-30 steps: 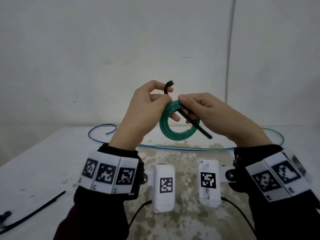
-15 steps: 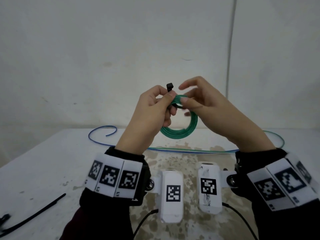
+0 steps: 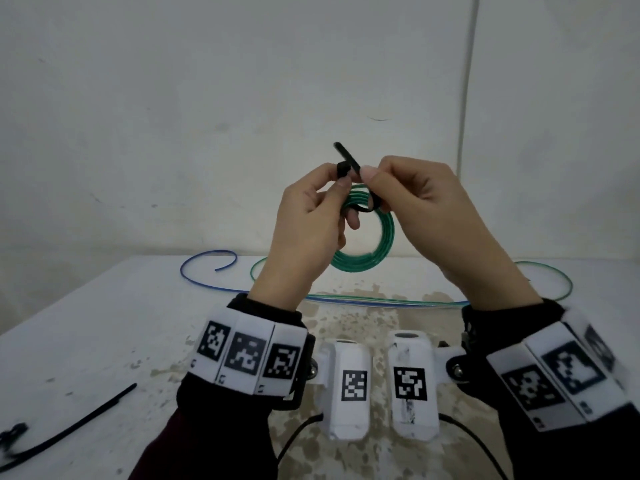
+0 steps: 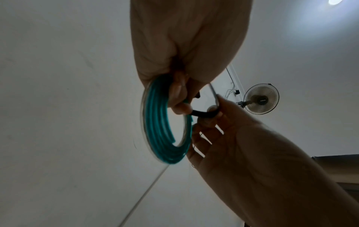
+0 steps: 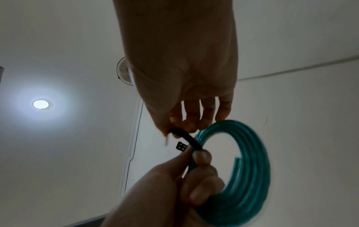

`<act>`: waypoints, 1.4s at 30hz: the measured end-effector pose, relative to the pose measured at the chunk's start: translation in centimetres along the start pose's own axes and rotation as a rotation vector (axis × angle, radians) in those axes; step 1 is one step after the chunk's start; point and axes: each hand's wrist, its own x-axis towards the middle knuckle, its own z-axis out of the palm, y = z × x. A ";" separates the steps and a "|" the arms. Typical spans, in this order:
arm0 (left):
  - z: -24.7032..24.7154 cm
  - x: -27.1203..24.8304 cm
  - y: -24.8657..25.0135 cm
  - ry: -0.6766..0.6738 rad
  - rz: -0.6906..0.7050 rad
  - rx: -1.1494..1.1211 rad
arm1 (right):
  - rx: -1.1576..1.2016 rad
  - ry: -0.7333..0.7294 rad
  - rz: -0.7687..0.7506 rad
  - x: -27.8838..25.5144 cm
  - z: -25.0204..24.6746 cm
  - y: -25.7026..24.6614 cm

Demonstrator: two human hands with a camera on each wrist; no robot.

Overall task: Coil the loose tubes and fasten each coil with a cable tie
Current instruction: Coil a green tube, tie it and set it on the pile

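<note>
A green tube coil (image 3: 367, 263) hangs in the air over the table. My left hand (image 3: 341, 180) grips the coil's top, with its thumb and forefinger pinching the head of a black cable tie (image 3: 346, 157). The tie loops round the coil's strands. My right hand (image 3: 372, 185) pinches the strap right beside the head, and the tail pokes up and to the left. The left wrist view shows the coil (image 4: 155, 122) and the tie's loop (image 4: 204, 114). In the right wrist view the strap (image 5: 189, 138) runs from my right fingers to the coil (image 5: 250, 169).
On the white table (image 3: 86, 341) a loose blue tube (image 3: 207, 271) and a loose green tube (image 3: 557, 282) lie along the far edge. Spare black cable ties (image 3: 72, 422) lie at the front left. A wall stands close behind.
My right hand has swung the tie's tail from below the coil up to the head at my left fingers. The tail now sticks out above them. Both hands rose slightly.
</note>
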 end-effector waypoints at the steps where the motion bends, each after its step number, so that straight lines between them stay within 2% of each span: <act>1: 0.0 0.0 -0.1 0.012 -0.004 -0.020 | 0.031 0.027 0.027 0.1 0.1 0.1; 5: -0.5 0.2 -0.3 0.048 -0.042 -0.091 | 0.075 -0.020 0.120 0.2 0.2 0.2; 7: -0.7 0.3 -0.3 0.049 -0.025 -0.051 | 0.073 -0.034 0.145 0.1 0.2 0.1; 13: -0.6 0.3 -0.4 0.051 0.006 0.057 | 0.088 -0.065 0.176 0.0 0.1 0.1; 18: -0.6 0.3 -0.4 0.045 -0.022 0.020 | 0.096 -0.077 0.171 0.1 0.1 0.3; 26: -0.3 0.1 -0.9 0.098 0.159 0.323 | 0.120 -0.059 0.170 0.2 0.2 0.5; 30: 0.0 -0.3 -0.7 0.017 0.230 0.456 | 0.116 -0.014 0.195 0.3 0.2 1.0; 35: -1.7 0.1 -0.3 -0.173 0.094 0.489 | 0.123 0.053 0.265 0.3 -0.2 1.4; 42: -1.7 -0.4 0.3 -0.374 0.064 0.480 | 0.269 -0.092 0.407 0.1 -1.9 1.5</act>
